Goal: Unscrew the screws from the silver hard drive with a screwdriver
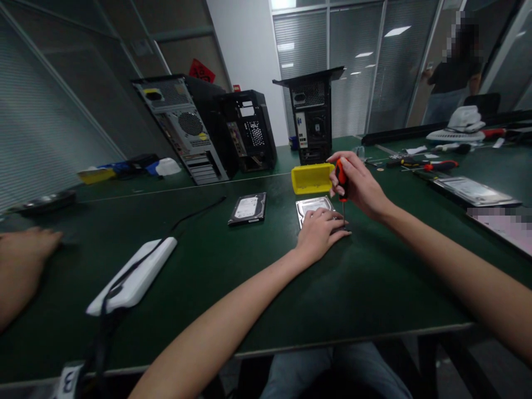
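Note:
My right hand (359,182) grips a screwdriver (342,176) with a red and black handle. Its shaft points straight down to the right edge of a silver hard drive (312,204). My left hand (319,231) lies over the near part of that drive and holds it against the table, fingers reaching toward the screwdriver tip. What the tip touches is too small to tell. Just behind the drive is a yellow tray (311,190). To the left lies another hard drive (247,208) with a white label.
Computer cases (189,127) stand at the back, one with a raised panel (311,111). A white power strip (133,277) and black cable lie left. Another person's hand (27,249) rests at far left. Tools (440,165) and another drive (474,190) lie right. A person (453,72) stands behind.

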{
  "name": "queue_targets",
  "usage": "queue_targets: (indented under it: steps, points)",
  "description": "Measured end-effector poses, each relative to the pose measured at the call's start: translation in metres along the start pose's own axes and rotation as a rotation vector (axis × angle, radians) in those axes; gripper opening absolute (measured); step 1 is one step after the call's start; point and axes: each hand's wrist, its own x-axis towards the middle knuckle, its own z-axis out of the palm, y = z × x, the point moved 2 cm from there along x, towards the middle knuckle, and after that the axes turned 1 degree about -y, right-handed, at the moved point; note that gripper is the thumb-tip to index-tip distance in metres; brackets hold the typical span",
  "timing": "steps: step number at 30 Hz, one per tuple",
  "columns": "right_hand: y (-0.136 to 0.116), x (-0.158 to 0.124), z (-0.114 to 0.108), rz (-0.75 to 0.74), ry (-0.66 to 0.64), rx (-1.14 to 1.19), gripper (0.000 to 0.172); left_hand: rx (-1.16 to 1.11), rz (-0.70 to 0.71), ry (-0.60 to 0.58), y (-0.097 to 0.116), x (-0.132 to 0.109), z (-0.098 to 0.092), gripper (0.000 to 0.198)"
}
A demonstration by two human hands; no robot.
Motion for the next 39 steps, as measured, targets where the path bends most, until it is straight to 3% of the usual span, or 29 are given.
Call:
queue_targets:
  steps: [10, 18, 25, 39]
  points:
    - [-0.001, 0.001, -0.009, -0.007, 0.045, -0.037, 0.020, 0.004, 0.000, -0.007, -0.004, 0.002, 0.000, 0.031]
    - [0.000, 0.002, -0.012, 0.003, 0.007, -0.036, 0.020, 0.005, 0.019, 0.009, -0.006, 0.003, 0.000, 0.031]
    - [-0.003, 0.002, -0.009, 0.028, 0.010, -0.069, 0.032, 0.012, 0.014, 0.019, -0.005, 0.002, 0.000, 0.031]
    - [-0.004, 0.002, -0.003, 0.077, 0.004, 0.067, 0.025, 0.017, 0.017, -0.001, -0.006, 0.003, -0.002, 0.030]
